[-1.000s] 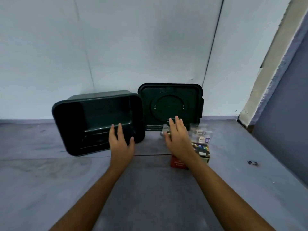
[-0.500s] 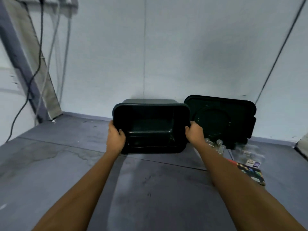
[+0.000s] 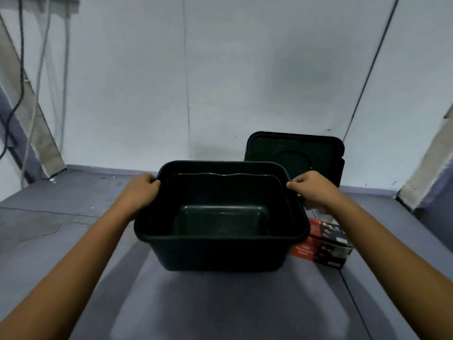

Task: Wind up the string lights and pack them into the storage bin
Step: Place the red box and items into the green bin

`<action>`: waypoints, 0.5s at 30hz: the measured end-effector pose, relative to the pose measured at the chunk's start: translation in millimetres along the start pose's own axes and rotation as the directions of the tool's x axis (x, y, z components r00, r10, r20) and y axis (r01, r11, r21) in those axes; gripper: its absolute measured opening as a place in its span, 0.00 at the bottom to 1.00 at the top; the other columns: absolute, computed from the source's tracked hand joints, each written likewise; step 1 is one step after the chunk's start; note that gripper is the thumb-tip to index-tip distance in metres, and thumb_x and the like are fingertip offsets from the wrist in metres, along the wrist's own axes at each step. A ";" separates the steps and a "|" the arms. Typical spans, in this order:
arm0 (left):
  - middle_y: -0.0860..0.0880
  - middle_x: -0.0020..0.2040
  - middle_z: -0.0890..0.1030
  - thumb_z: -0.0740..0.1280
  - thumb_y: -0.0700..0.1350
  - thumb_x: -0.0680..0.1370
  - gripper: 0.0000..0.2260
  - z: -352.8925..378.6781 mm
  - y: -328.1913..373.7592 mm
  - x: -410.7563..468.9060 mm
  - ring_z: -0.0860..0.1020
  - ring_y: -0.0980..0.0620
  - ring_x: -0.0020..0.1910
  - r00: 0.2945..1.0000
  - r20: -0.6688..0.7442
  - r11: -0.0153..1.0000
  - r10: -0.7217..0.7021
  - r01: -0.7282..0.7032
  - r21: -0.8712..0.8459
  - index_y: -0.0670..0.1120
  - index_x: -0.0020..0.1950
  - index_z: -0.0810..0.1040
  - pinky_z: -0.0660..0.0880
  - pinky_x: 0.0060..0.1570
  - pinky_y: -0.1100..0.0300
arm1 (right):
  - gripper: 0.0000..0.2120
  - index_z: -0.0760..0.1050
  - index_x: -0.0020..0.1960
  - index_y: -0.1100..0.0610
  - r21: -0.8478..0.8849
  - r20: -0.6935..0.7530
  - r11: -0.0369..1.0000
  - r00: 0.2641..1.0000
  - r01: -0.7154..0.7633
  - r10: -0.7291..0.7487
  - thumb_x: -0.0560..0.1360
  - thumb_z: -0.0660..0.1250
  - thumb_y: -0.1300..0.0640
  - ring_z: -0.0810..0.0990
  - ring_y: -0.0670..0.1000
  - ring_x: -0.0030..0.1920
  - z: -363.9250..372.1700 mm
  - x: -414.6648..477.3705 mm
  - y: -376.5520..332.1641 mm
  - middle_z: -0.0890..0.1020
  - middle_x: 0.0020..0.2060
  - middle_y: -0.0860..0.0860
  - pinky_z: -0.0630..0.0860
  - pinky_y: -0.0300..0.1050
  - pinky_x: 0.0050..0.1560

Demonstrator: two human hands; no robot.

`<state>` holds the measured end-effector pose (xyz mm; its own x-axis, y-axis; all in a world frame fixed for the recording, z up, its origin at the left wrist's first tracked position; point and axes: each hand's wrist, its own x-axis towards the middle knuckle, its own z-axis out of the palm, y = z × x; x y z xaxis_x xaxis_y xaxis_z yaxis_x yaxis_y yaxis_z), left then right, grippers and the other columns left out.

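hands are gripping the dark storage bin (image 3: 220, 253) by its side rims, left hand (image 3: 141, 190) curling over the left rim and right hand (image 3: 312, 188) over the right. the bin is standing upright on the grey floor (image 3: 220, 305), mouth facing up. its lid (image 3: 294, 153) is leaning against the wall (image 3: 245, 69) behind, and a printed box (image 3: 324, 245) is lying just beside the bin.

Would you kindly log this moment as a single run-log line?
storage bin: upright, empty | left hand: grips left rim | right hand: grips right rim | lid: leaning on wall
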<state>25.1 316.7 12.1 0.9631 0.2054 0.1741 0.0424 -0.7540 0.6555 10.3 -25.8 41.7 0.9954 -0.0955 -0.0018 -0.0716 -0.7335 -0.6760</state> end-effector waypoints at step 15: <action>0.34 0.47 0.79 0.56 0.41 0.80 0.14 24.8 6.0 -38.5 0.78 0.39 0.44 0.993 0.115 0.996 -0.021 0.011 0.091 0.33 0.51 0.77 0.74 0.45 0.51 | 0.09 0.75 0.56 0.53 -0.306 0.302 0.925 0.944 0.227 -0.131 0.76 0.64 0.57 0.74 0.49 0.53 -22.5 -20.8 87.6 0.74 0.51 0.47 0.70 0.43 0.55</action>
<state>-5.0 288.8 -8.9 0.9861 0.1482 0.0747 0.0765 -0.8054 0.5878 -18.0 -103.2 -0.8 0.9683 0.2095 -0.1359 0.1400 -0.9060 -0.3995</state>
